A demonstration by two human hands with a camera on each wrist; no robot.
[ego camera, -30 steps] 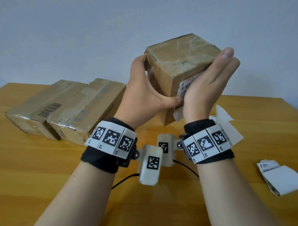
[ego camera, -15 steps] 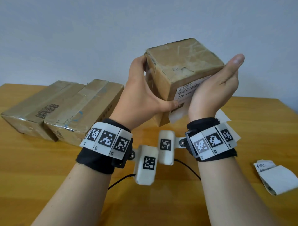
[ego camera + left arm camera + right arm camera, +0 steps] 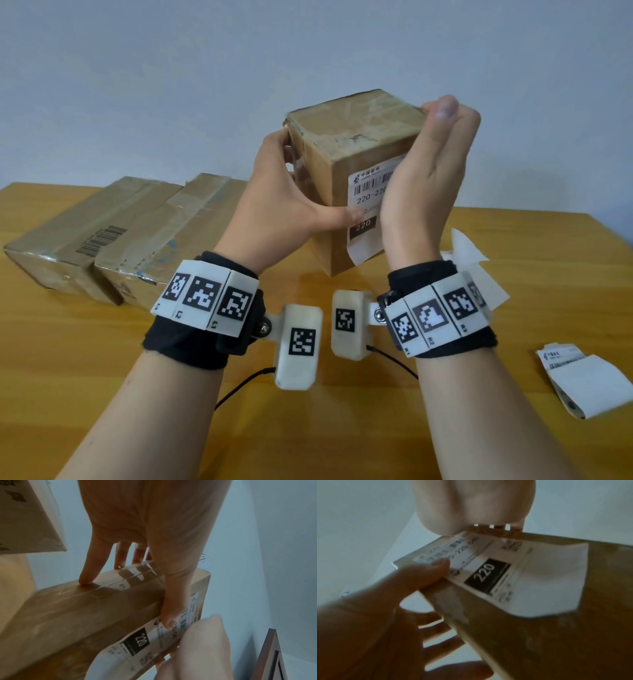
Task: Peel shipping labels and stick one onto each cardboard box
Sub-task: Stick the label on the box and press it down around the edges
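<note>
I hold a small cardboard box [image 3: 356, 130] up above the table. My left hand [image 3: 284, 205] grips it, fingers round the far left side and thumb [image 3: 171, 615] on the white shipping label [image 3: 368, 192]. The label, with a barcode and a black "220" block, lies on the box's right face. My right hand [image 3: 428, 178] is flat with straight fingers, its palm pressing the label's upper part against the box. The label's lower end [image 3: 547, 595] curls loose off the cardboard. The right palm hides part of the label in the head view.
Two larger cardboard boxes [image 3: 68, 233] [image 3: 164, 240] lie side by side at the back left of the wooden table [image 3: 342, 428]. A folded label sheet [image 3: 589, 380] lies at the right edge. White backing paper [image 3: 476, 253] sits behind my right wrist.
My right hand has slid upward along the box's right face, uncovering more of the label. The left hand keeps its grip on the box.
</note>
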